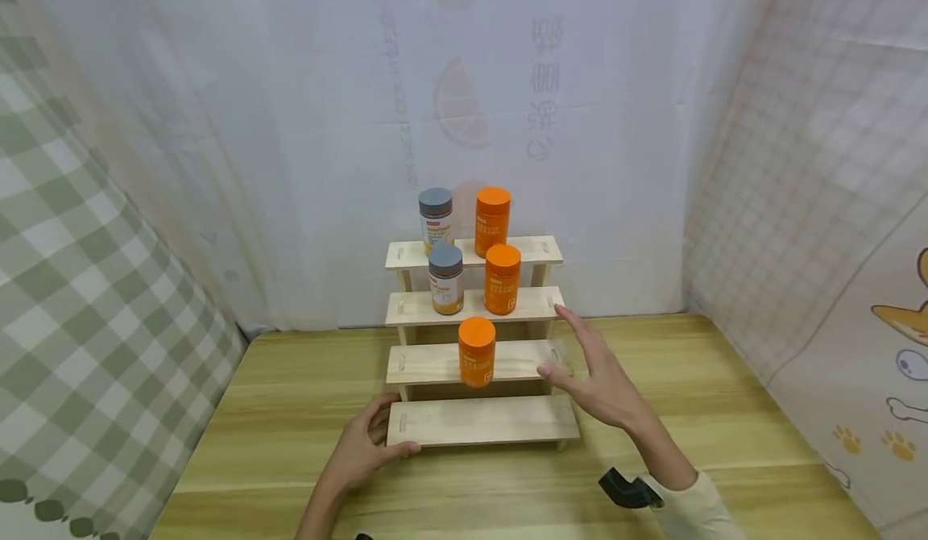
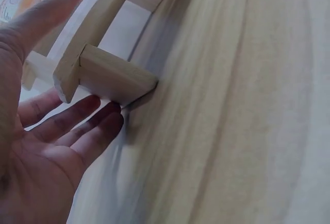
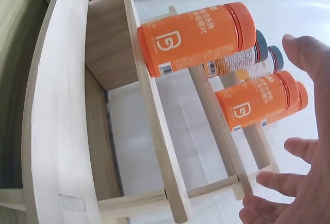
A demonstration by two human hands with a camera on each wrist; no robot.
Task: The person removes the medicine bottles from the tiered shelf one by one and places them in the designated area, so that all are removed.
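A four-step pale wooden display rack stands on the table. My left hand is at the left end of its lowest step; the thumb reaches the front edge. In the left wrist view, the loosely bent fingers have their tips right at the support leg. My right hand spreads beside the rack's right side, thumb and forefinger apart and nothing between them. An orange bottle stands on the second step from the bottom. Above it are another orange bottle and a grey-capped bottle.
The top step holds a grey-capped bottle and an orange bottle. Behind the rack hangs a whitish printed curtain. Checked cloth borders the wood-grain table on the left. A black wrist strap circles my right wrist.
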